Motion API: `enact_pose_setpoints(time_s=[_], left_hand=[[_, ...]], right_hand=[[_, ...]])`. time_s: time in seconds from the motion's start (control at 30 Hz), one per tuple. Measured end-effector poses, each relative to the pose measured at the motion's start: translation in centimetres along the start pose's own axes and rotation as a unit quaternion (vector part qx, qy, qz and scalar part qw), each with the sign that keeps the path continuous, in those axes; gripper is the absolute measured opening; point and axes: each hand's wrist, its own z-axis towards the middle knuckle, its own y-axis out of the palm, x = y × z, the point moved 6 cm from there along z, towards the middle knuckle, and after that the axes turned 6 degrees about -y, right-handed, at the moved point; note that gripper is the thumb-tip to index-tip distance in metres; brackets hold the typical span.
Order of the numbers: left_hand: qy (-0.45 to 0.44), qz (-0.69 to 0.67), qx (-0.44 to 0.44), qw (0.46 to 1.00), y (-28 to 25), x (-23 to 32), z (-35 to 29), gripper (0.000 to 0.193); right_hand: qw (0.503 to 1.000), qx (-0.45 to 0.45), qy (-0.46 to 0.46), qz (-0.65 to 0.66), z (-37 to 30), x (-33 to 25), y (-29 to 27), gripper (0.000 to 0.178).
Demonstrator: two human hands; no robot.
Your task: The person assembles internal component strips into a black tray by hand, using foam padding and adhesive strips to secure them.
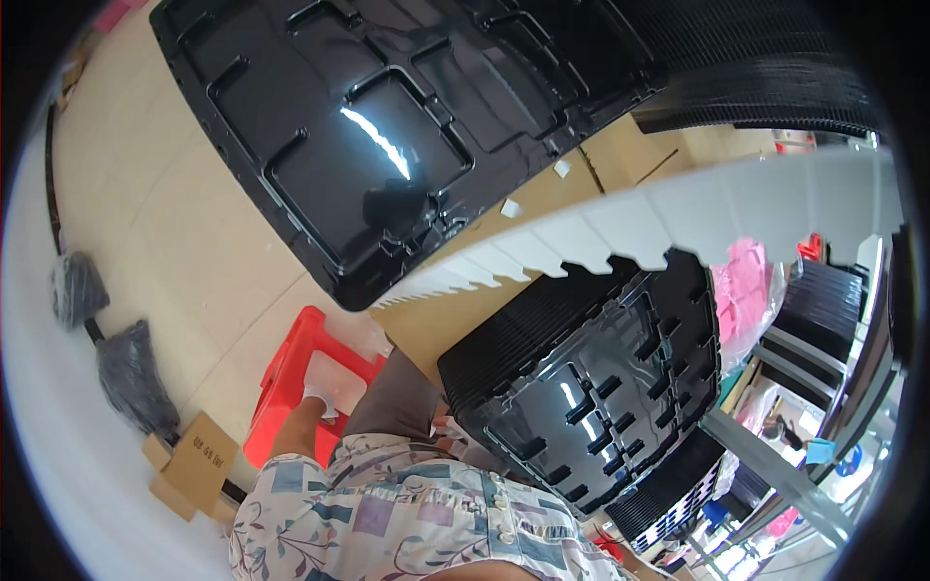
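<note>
My left forearm [297, 431] reaches down beside the red plastic stool [281, 387]. At its end, my left hand [329, 395] is mostly covered by something whitish, a glove or a thin sheet; its fingers do not show clearly. My right hand is out of sight, on the side of the stacked trays. Close on that side is a stack of black moulded plastic trays [591, 387] with raised ribs. Ahead lies a larger glossy black moulded tray [387, 126], with rounded corners and several recesses.
A long white notched strip [630, 228] crosses between the black trays. Cardboard [441, 324] lies below it. Dark wrapped bundles [136, 378] and a cardboard box [199, 465] stand at left. Pink bagged material [744, 290] and a grey metal frame [780, 479] are at right.
</note>
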Motion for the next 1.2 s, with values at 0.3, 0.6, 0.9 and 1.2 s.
enact_pose_setpoints(time_s=[0.3,0.6,0.9,1.2], left_hand=[[0.097,-0.124,0.186,0.970,-17.4,5.2,-0.4,0.045],[0.094,-0.259,0.435,0.857,-31.2,-3.0,-7.5,0.047],[0.260,-0.327,0.782,0.462,-43.6,4.0,-32.0,0.024],[0.206,-0.167,0.877,0.400,-49.4,8.5,-36.4,0.027]], right_hand=[[0.998,0.044,-0.044,-0.003,-1.5,1.9,1.7,0.038],[0.974,0.118,-0.189,-0.027,1.5,1.6,-1.3,0.038],[0.950,0.183,-0.236,0.085,7.9,3.4,-2.4,0.033],[0.952,0.152,-0.232,0.132,10.6,5.8,-0.2,0.029]])
